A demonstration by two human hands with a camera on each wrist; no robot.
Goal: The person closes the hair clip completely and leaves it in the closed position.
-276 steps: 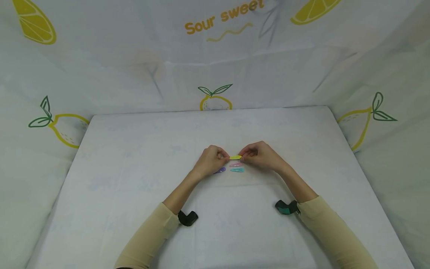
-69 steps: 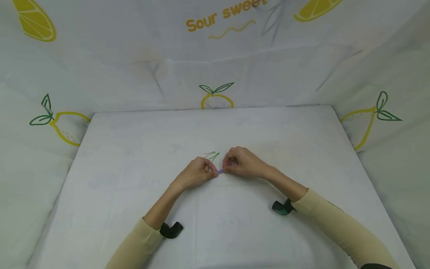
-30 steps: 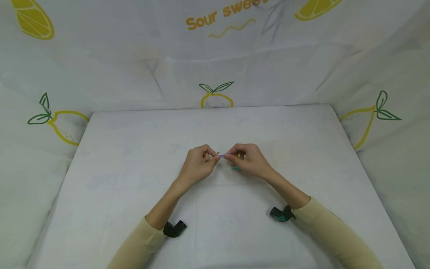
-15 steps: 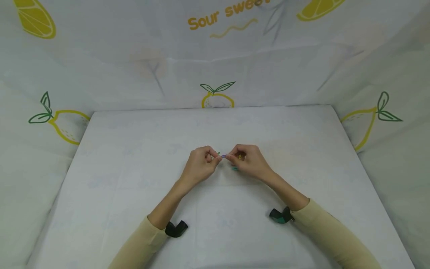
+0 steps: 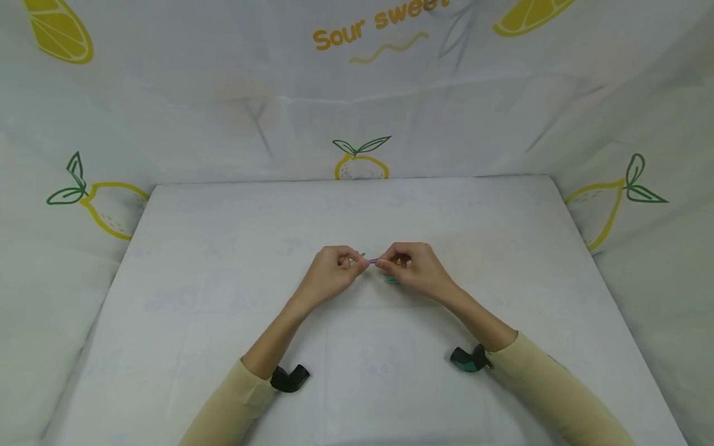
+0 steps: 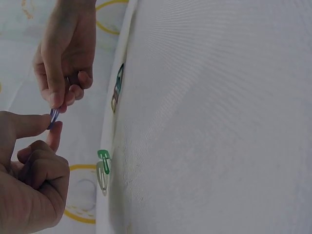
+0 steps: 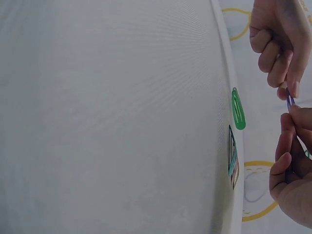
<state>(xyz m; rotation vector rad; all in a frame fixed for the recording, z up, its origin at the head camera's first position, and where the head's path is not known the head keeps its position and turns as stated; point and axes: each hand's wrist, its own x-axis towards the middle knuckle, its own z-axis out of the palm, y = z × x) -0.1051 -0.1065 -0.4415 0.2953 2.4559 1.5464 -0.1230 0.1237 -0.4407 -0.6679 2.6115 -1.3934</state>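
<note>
Between the two hands is a small purple snap hair clip (image 5: pixel 373 261), raised above the white table. My left hand (image 5: pixel 330 274) pinches one end of it between thumb and index finger. The other end is pinched by my right hand (image 5: pixel 415 266), its other fingers curled in. In the left wrist view, a green hair clip (image 6: pixel 104 161) and a pale one (image 6: pixel 101 176) lie beyond the left hand. A teal clip (image 5: pixel 391 280) lies below the right hand, with a yellow bit (image 5: pixel 398 261) showing past its fingers.
In the right wrist view several teal and pinkish clips (image 7: pixel 232 158) lie together near the green one. A white cloth covers the table (image 5: pixel 223 248), and lemon-printed curtains (image 5: pixel 251 93) rise behind and at both sides. Black wrist cameras (image 5: pixel 290 378) sit at the cuffs.
Earlier both hands held a yellow clip while the purple one lay on the table. The purple clip was then gripped low and lifted; in the last second the hands have barely moved.
</note>
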